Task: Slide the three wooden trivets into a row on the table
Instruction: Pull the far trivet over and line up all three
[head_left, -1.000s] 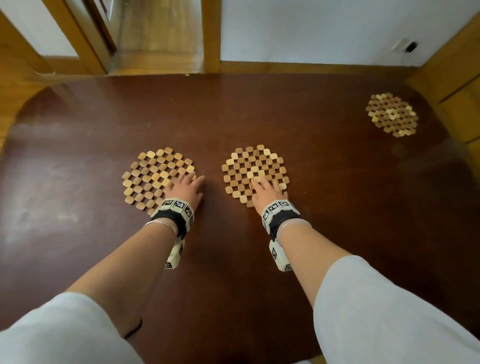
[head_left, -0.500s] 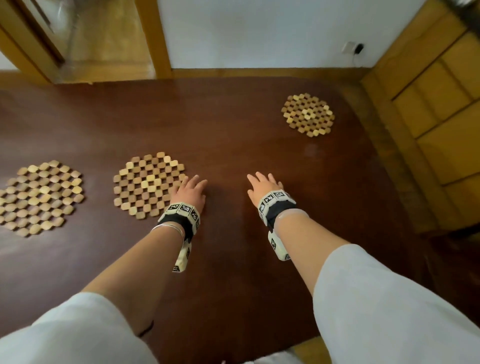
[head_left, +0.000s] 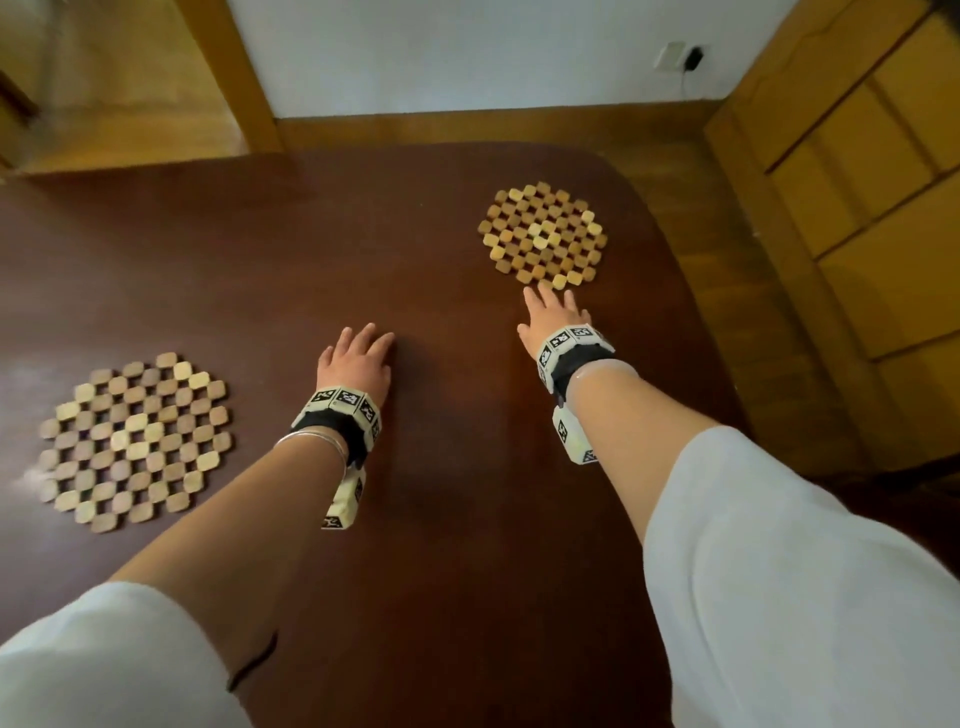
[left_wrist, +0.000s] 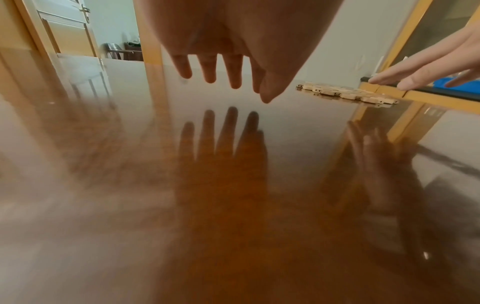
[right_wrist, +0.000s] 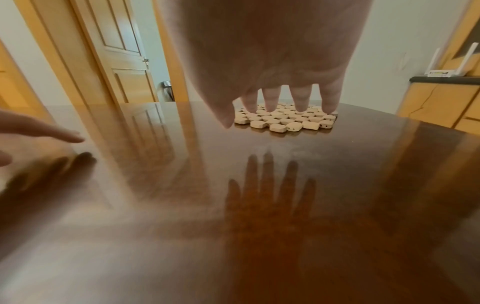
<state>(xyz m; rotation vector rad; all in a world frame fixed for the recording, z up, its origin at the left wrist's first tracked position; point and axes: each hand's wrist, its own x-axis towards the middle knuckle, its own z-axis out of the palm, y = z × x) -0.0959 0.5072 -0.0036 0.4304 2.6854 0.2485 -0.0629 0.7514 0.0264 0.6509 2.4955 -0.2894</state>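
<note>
Two checkered wooden trivets show on the dark brown table (head_left: 441, 519). One trivet (head_left: 136, 441) lies at the left. The far trivet (head_left: 543, 235) (right_wrist: 285, 119) (left_wrist: 348, 94) lies near the table's back right corner. My right hand (head_left: 551, 317) (right_wrist: 280, 105) hovers flat with straight fingers just short of the far trivet's near edge, holding nothing. My left hand (head_left: 358, 356) (left_wrist: 221, 78) floats flat over bare table between the two trivets, fingers straight, empty. The third trivet is out of view.
The table's rounded right edge (head_left: 691, 312) runs close to the far trivet, with wooden floor and yellow cabinets (head_left: 857, 182) beyond. A white wall (head_left: 467, 52) and a door frame (head_left: 234, 78) stand behind the table.
The view has swung right, so the leftmost trivet has left the picture. My right hand has reached forward to the far trivet; my left hand has come off the middle trivet and moved right.
</note>
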